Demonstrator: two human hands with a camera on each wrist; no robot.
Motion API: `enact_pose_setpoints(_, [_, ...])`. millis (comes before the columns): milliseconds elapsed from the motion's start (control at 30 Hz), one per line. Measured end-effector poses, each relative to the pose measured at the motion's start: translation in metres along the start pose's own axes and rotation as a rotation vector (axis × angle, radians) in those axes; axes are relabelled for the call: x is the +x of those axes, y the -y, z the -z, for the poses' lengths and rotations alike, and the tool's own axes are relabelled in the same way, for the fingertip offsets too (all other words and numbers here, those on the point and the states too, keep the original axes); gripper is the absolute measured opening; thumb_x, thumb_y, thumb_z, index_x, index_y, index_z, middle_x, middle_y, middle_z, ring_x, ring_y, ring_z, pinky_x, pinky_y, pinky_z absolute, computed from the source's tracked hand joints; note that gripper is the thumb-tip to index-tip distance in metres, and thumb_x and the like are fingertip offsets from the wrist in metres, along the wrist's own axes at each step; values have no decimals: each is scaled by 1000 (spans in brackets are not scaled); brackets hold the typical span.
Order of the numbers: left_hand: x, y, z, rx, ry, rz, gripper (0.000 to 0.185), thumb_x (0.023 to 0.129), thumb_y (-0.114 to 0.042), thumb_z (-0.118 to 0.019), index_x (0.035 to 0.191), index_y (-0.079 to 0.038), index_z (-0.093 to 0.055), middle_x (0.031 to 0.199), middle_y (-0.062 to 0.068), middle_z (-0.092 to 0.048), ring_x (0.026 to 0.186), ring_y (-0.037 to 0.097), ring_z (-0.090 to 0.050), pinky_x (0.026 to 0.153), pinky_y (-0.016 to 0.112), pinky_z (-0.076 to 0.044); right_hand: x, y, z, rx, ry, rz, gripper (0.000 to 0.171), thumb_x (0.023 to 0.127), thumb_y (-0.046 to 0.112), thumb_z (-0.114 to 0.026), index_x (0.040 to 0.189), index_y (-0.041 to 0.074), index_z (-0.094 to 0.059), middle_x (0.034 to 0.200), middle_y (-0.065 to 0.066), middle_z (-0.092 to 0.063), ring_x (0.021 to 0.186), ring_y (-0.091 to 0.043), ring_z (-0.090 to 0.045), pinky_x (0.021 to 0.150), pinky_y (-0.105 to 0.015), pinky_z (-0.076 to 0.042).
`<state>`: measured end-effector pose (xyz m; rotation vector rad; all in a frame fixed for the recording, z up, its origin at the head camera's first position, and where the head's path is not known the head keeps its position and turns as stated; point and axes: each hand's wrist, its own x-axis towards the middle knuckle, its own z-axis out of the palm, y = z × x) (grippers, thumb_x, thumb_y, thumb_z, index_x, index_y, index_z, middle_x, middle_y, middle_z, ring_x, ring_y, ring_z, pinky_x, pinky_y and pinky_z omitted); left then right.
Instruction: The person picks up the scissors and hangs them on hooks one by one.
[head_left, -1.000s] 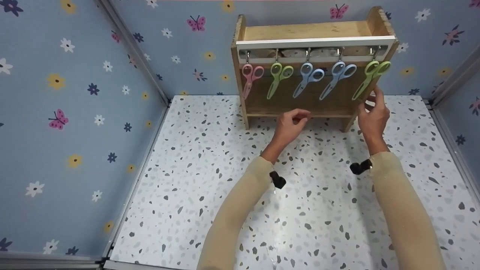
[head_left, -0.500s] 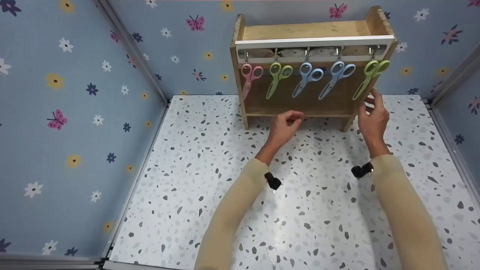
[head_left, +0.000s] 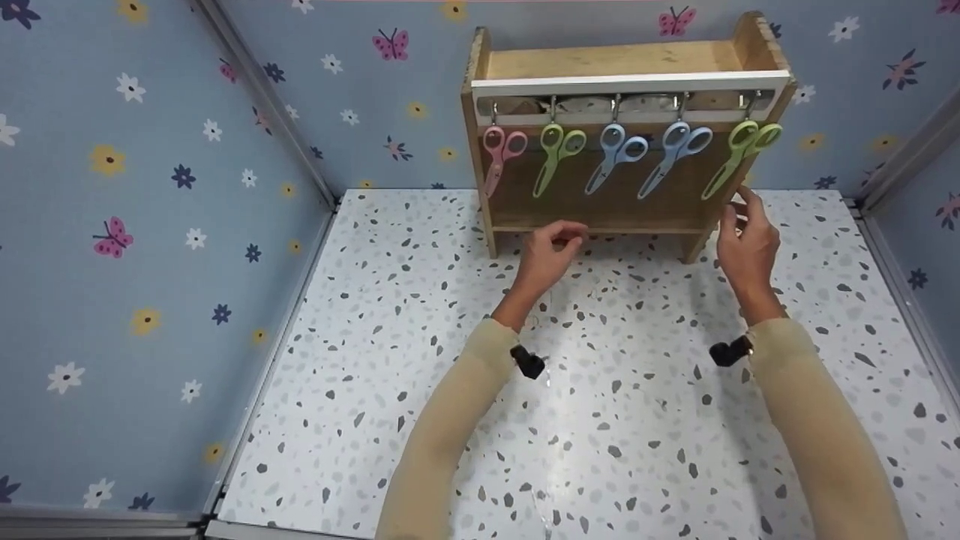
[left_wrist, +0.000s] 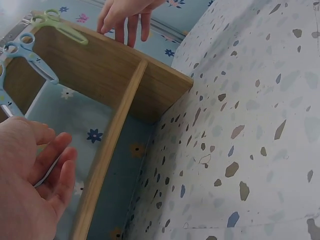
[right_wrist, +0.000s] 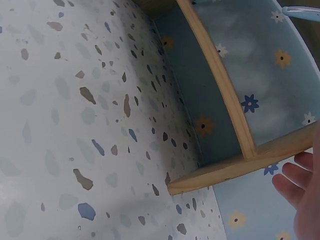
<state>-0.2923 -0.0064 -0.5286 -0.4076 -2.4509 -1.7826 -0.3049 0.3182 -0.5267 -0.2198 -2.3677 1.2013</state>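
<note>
I'm seeing five scissors hanging on the wooden rack. My right hand, fingers loosely spread, is hovering just below the rightmost green scissors; my left hand, loosely curled and holding nothing, is waiting below.

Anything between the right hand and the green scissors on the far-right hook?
Nothing visible. The right hand sits just below the tip of the green scissors, beside the wooden rack, with open air between them.
</note>
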Motion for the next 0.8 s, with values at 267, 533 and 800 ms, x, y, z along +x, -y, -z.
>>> enact_pose_setpoints(267, [-2, 3, 11, 40, -19, 7, 21, 109, -9, -72, 127, -8, -83, 122, 11, -85, 111, 22, -77, 96, 23, -60, -6, -10, 6, -21, 2, 50, 46, 119, 32, -50, 160, 12, -62, 145, -21, -77, 137, -41, -74, 119, -61, -56])
enact_pose_setpoints(533, [-8, 12, 27, 61, -31, 11, 21, 110, -8, -71, 128, -6, -81, 124, 13, -83, 114, 25, -76, 98, 29, -62, -12, -18, 12, -77, 48, 55, 45, 119, 32, -50, 154, 8, -67, 148, -22, -75, 135, -47, -74, 119, -64, -54])
enact_pose_setpoints(800, [-15, 17, 44, 57, -32, 10, 23, 110, -8, -71, 130, -2, -80, 127, 17, -83, 118, 31, -77, 106, 42, -62, -14, -23, 23, -135, 77, 49, 45, 117, 32, -53, 151, 9, -70, 147, -23, -76, 137, -46, -74, 112, -62, -59])
